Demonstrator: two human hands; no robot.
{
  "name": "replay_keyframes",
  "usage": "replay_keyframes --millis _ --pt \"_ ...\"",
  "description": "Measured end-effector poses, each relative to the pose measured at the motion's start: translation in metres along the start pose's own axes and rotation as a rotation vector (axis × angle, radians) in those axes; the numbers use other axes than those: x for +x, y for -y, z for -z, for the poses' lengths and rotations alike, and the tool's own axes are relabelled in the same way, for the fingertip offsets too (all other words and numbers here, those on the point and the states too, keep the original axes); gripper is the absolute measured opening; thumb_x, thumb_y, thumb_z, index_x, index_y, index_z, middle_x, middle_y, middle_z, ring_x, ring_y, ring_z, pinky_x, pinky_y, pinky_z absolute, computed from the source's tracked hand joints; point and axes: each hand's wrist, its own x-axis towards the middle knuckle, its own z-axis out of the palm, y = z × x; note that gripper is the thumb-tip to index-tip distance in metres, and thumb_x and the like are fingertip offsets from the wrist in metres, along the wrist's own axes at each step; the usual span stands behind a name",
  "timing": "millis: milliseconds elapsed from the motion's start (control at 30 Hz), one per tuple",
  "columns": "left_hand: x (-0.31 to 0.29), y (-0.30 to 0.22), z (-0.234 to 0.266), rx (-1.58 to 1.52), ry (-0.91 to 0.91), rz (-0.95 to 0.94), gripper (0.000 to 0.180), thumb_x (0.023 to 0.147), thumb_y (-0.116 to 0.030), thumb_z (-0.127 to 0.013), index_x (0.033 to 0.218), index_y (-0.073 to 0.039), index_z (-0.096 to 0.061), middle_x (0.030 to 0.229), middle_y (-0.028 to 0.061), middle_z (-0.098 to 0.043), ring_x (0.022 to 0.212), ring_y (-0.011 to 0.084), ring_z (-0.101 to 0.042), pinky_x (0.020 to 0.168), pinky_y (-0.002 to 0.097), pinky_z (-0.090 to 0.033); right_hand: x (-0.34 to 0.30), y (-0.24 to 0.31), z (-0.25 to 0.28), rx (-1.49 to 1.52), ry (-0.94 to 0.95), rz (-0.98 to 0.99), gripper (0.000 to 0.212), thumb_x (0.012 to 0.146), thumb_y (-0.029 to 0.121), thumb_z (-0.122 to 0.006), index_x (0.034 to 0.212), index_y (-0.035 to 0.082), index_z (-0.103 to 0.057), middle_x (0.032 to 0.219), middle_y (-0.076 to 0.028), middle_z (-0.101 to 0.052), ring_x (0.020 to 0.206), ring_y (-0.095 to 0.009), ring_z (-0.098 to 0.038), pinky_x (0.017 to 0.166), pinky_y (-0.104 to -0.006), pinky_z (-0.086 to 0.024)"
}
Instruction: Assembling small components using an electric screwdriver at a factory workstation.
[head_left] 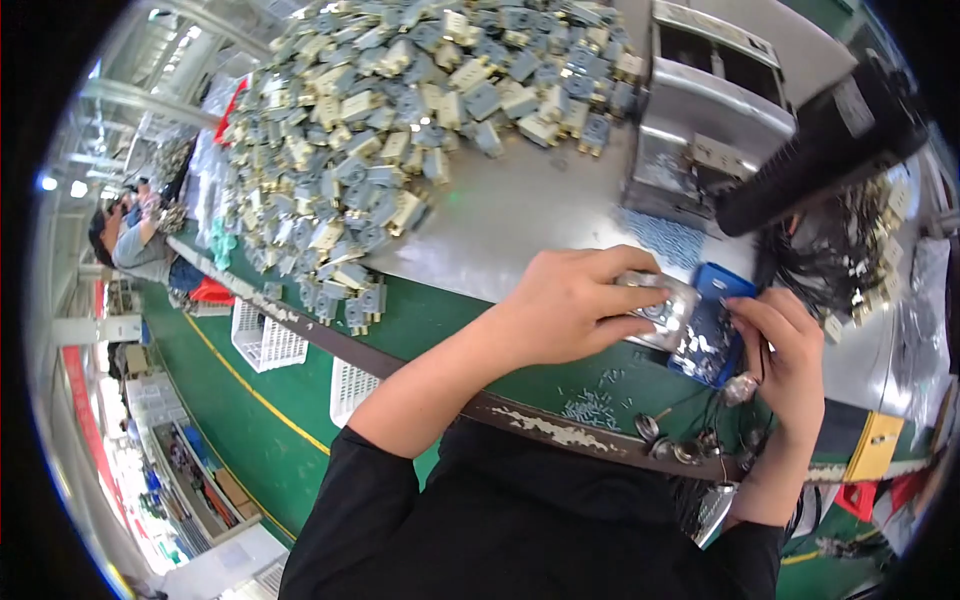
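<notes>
My left hand (572, 300) grips a small silvery square housing (680, 306) between thumb and fingers, just beside a blue tray (716, 283). Shiny small metal pieces (704, 343) lie in that tray. At the tray's right side is my right hand (788, 345), its thumb and fingertips drawn together; what they pinch, if anything, is too small to make out. A dark cord with a silvery rounded part (740, 388) hangs under the right hand; whether the palm holds it is hidden. Loose screws (590, 408) are scattered on the green bench mat near me.
A large heap of grey and cream blocks (400, 120) covers the far left of the bench. Behind the tray stands a metal machine (690, 150), with a black cylinder (830, 140) slanting beside it. Corded silvery parts (680, 450) lie at the front edge. A person (140, 245) works at far left.
</notes>
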Motion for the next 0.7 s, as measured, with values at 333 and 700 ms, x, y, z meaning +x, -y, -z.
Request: replay_keyframes --millis 333,700 --pt "-0.024 0.087 0.076 0.678 -0.196 0.552 0.018 0.092 -0.027 -0.075 0.101 -0.013 -0.080 0.093 0.0078 -0.074 0.079 0.0316 -0.071 0.072 0.0417 -0.056 0.003 0.001 -0.005 -0.008 0.016 -0.025 0.023 0.076 -0.008 -0.071 0.097 0.001 -0.071 0.084 -0.012 -0.065 0.079 -0.033 -0.063 0.071 -0.0413 -0.050" --pt "-0.034 0.053 0.077 0.556 0.114 0.461 0.019 0.090 -0.017 -0.070 0.106 -0.006 -0.070 0.095 0.0129 -0.069 0.082 0.0359 -0.070 0.072 0.0448 -0.056 0.004 0.010 0.002 0.107 0.161 0.000 0.024 0.067 -0.009 -0.069 0.088 0.001 -0.075 0.090 -0.011 -0.071 0.086 -0.033 -0.069 0.079 -0.0425 -0.056"
